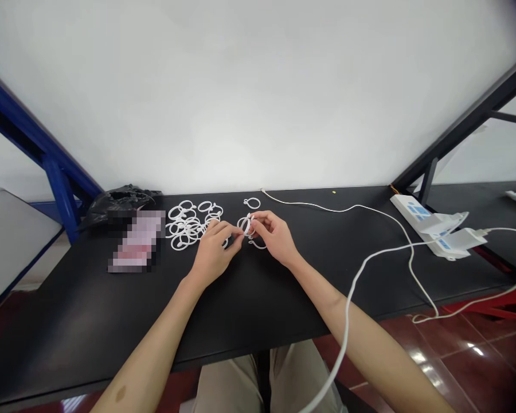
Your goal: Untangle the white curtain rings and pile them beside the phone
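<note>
**Hands pinch a white ring**

Hands meet over the black table (249, 298): left hand (215, 252) and right hand (275, 232) both close fingertips on one white ring (245, 224). Beyond them lies a lone ring (251, 202); a ring pile (189, 225) sits left.

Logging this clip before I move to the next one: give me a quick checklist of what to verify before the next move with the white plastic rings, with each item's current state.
1. Both hands on one white plastic ring: ok; left hand and right hand pinch it between them.
2. Ring open or clipped shut: cannot tell, fingers cover it.
3. Supply within reach: ok; heap of white plastic rings lies just left of the left hand.
4. Single white ring apart from the heap: ok, lies alone behind the hands.
5. White cable clear of the hands: not ok; it crosses the right forearm.
6. Black tabletop bare under the wrists: ok.
</note>
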Demonstrator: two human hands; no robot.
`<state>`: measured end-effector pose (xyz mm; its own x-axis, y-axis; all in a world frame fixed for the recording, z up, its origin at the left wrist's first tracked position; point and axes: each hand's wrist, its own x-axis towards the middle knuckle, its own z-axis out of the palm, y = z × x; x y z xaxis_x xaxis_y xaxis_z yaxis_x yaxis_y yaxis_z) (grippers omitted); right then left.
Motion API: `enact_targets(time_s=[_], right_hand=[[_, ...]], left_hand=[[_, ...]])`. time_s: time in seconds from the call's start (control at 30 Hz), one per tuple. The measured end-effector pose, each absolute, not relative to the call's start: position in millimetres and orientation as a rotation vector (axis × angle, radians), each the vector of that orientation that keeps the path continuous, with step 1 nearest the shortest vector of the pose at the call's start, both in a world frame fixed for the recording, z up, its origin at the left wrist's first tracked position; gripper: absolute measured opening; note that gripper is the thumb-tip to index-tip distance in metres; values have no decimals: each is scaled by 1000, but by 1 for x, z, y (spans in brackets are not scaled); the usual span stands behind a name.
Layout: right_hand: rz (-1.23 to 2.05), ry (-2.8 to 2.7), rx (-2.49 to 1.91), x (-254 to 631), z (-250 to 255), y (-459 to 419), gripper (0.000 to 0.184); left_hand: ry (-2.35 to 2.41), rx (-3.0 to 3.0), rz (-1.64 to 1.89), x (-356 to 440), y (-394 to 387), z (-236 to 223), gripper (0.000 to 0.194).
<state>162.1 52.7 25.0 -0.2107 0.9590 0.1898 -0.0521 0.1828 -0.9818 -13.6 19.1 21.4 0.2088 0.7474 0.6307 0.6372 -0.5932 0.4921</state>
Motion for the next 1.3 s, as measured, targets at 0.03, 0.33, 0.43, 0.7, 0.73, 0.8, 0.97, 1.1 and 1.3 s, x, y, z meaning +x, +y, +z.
enact_targets(time_s=[0.03,0.33,0.43,0.7,0.73,0.8,0.97,1.1,1.3], right_hand=[[1254,-1412,-925,162,25,53,25],[1426,-1177,-1028,167,21,59,36],[1349,-1252,-1064,170,20,62,35],[460,-1750,-1277,179,13,66,19],[352,-1803,-1291,180,13,66,19],[193,-1874,-1293,180,14,63,19],[291,-2049,-1082,168,22,48,28],[412,-2058,-1067,160,20,41,27],[407,-2091,-1107,161,18,42,24]], left_hand=[[1348,2330,1332,-13,18,23,10],[1275,2124,1263,-16,12,35,10],[1264,1934,1337,-19,13,37,11],[1314,1311,1468,-26,21,29,18],[1311,1287,1472,-26,21,29,18],[1286,1266,1465,-26,21,29,18],[1200,1377,1379,-23,18,33,18],[1192,1536,1273,-22,15,35,15],[1264,1655,1200,-20,14,36,20]])
